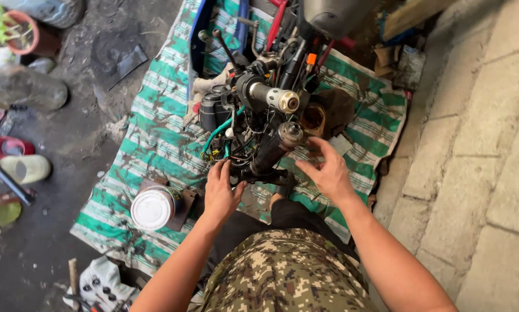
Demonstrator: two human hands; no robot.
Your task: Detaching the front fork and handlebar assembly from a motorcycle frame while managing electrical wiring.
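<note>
A stripped motorcycle front end (259, 110) with handlebar grips, wiring and black housings stands over a green-and-white striped tarp (155, 133). My left hand (222, 193) rests on the lower black part of the assembly, fingers against it. My right hand (326, 170) hovers open just right of the lower handlebar grip (288, 134), fingers spread, holding nothing. An upper grip (276, 98) with a metal end cap points toward me. My camouflage trousers fill the bottom of the view.
A white-lidded can (152, 208) sits on the tarp left of my left hand. Pots, plastic containers and tools lie on the dark ground at left. A stone block wall (479, 144) runs along the right. A glove (100, 283) lies at bottom left.
</note>
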